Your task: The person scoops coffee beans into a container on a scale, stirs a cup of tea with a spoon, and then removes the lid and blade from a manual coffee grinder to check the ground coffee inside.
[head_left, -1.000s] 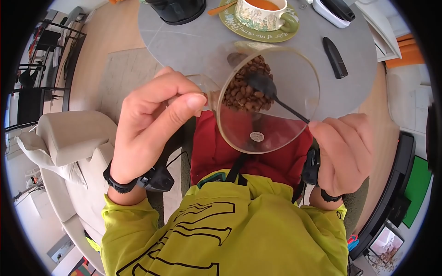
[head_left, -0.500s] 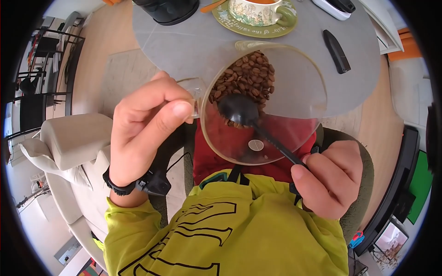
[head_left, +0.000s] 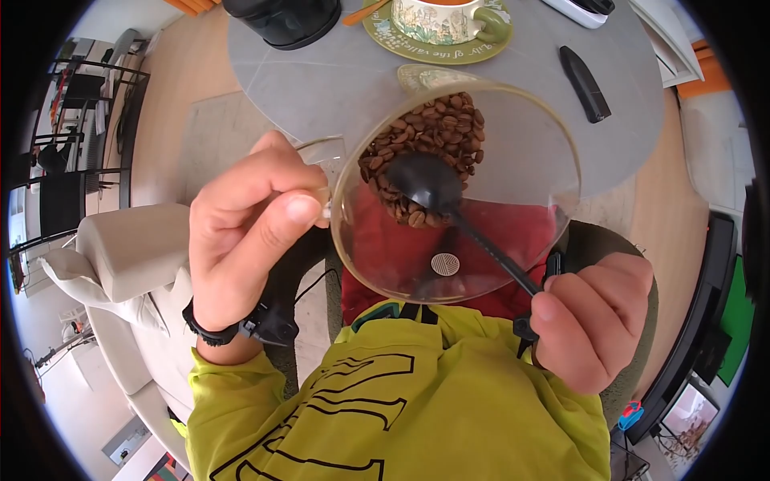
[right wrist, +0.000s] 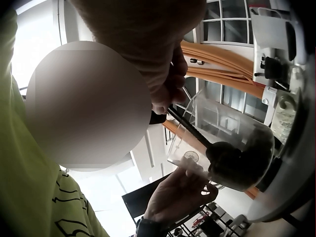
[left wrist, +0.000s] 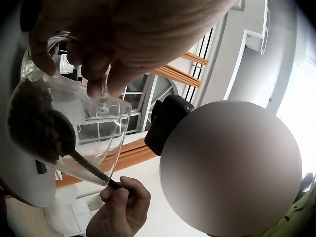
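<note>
My left hand (head_left: 253, 220) pinches the handle of a clear glass jug (head_left: 529, 128) between thumb and fingers. The jug is tilted above my lap, its wide mouth facing me. Roasted coffee beans (head_left: 433, 128) lie heaped at its far left inside. My right hand (head_left: 593, 321) grips a black spoon (head_left: 429, 184) by the end of its handle. The spoon's bowl is inside the jug, up against the beans, its rounded back towards me. In the left wrist view, the spoon's handle (left wrist: 91, 165) passes out over the jug's rim to the right hand.
A grey round table (head_left: 529, 80) stands ahead. On it are a patterned cup (head_left: 433, 24) of orange-brown drink on a green saucer (head_left: 401, 48), a black container (head_left: 289, 24) and a slim black device (head_left: 584, 84). A beige sofa (head_left: 132, 248) is at the left.
The jug has come nearer to me and its mouth looks larger. The spoon's bowl has shifted down and left across the beans; my right hand has lowered with it. My left hand keeps the handle.
</note>
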The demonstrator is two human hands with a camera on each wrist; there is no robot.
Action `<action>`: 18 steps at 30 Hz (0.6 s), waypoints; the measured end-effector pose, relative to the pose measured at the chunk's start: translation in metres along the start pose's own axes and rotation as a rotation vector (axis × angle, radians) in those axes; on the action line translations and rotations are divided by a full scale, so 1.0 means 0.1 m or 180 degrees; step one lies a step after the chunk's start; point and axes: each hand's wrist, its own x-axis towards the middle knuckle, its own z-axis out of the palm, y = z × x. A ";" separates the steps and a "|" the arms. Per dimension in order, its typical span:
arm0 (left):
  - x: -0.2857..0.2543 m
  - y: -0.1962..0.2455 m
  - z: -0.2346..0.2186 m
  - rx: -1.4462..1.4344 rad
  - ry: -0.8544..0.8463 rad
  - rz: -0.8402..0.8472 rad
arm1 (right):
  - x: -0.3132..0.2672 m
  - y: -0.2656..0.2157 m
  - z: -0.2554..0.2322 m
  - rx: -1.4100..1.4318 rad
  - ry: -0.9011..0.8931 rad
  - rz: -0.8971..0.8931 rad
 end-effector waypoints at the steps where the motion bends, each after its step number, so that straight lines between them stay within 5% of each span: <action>1: 0.00 0.01 0.00 0.0007 -0.0005 0.0015 | 0.00 0.01 -0.02 -0.0040 -0.0022 -0.0012; 18: -0.01 0.04 0.03 0.0110 0.0120 -0.0113 | 0.02 0.00 -0.08 0.0379 -0.0073 0.0226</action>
